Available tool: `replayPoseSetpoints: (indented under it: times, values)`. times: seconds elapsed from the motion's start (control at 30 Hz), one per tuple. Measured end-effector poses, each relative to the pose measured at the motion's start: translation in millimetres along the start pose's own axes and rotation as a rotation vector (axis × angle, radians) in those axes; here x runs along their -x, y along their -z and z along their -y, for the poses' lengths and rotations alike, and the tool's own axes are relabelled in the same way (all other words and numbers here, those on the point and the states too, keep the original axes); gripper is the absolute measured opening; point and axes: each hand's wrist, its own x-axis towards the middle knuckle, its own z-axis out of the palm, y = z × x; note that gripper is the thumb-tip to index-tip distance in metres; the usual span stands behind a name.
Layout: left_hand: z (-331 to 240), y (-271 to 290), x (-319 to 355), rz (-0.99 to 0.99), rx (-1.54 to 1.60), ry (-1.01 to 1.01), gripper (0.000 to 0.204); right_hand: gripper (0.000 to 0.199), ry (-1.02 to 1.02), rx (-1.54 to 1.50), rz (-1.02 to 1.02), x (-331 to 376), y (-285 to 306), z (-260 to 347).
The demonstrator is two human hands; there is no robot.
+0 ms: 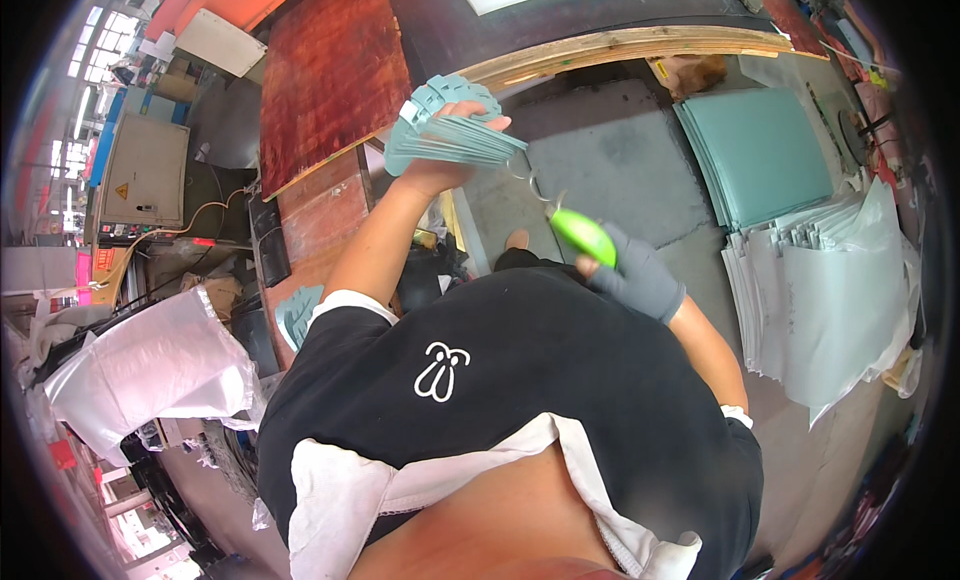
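Observation:
My left hand (462, 109) is raised over the floor, its fingers wrapped round a stack of thin teal sheet pieces (460, 142) with notched edges. The pieces fan out toward the right, and the thumb side is partly hidden by them. Lower and to the right, my right hand (640, 280) wears a grey glove with bare fingertips. It grips a bright green-handled hand tool (583, 236) that points up and left toward the stack. Pale thin curls (538, 191) hang between the tool's tip and the stack's right end. The tip itself is too blurred to make out.
A reddish-brown board (335, 75) lies at the far left beside a dark worktable (465, 40) with a wooden edge. At right stand teal sheets (760, 155) above pale wrapped sheets (830, 300). More teal pieces (298, 315) lie by my left elbow, near plastic film (155, 365).

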Motion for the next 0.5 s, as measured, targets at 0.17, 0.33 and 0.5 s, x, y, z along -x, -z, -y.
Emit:
replayPoseSetpoints:
  times: [0.17,0.33,0.5]
  values:
    - [10,-4,4,0.086,-0.098,-0.014,0.036,0.038,-0.067,-0.074,0.007,3,0,0]
    - [6,-2,13,0.018,-0.037,0.022,0.033,0.038,-0.169,-0.039,-0.083,5,-1,-3]
    - [16,-10,2,-0.243,0.792,0.668,0.018,0.04,-0.137,-0.189,-0.197,4,-1,-9]
